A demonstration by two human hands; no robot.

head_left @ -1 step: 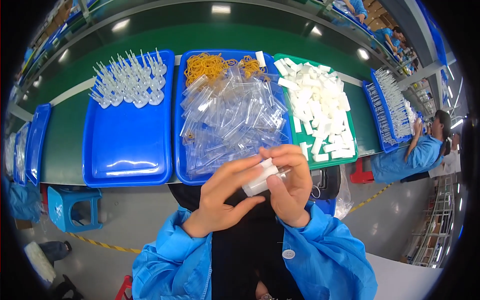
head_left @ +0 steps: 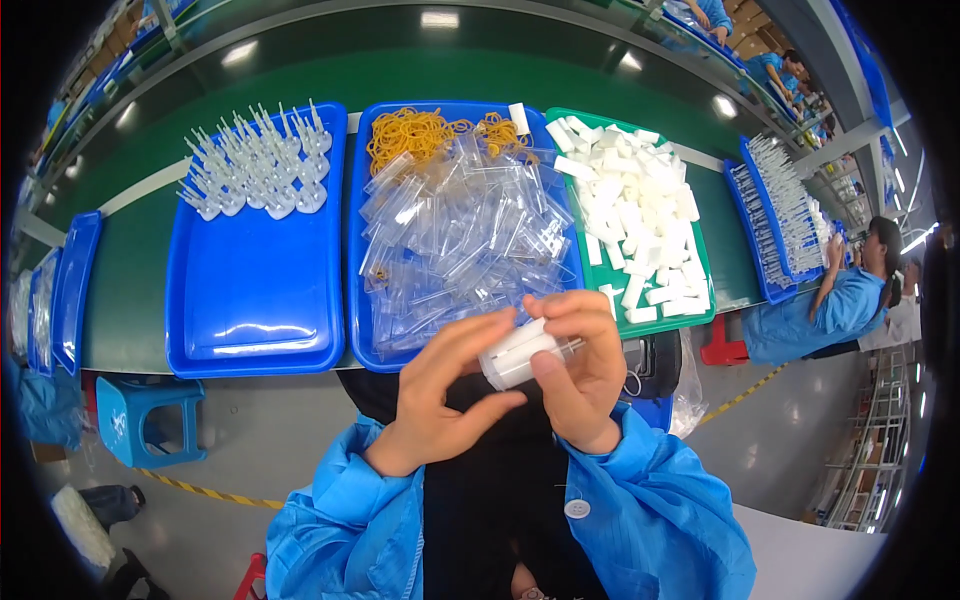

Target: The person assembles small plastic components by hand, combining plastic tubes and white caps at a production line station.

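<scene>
Over the near edge of the middle tray, both my hands are closed around a small white, roughly cylindrical piece (head_left: 515, 362) with a narrow clear tip at its right end. White strips seem to lie side by side along it, in something clear. My right hand (head_left: 585, 370) grips it with the thumb in front and the fingers curled over the top. My left hand (head_left: 435, 395) curves round its left end, fingers above and thumb below; its exact contact is partly hidden. Just beyond lie clear plastic sleeves (head_left: 470, 235) and tan rubber bands (head_left: 410, 135) in a blue tray (head_left: 362, 335).
At left, a blue tray (head_left: 250, 335) carries rows of translucent spiked parts (head_left: 265, 165). A green tray (head_left: 665, 322) of white foam blocks (head_left: 640, 205) stands at right. Farther right, a person in blue (head_left: 810, 315) sits beside another loaded tray (head_left: 765, 230). A blue stool (head_left: 150, 395) is lower left.
My left fingers have lifted off the front of the white piece and moved slightly up and left, so more of it shows. My right hand keeps nearly the same place.
</scene>
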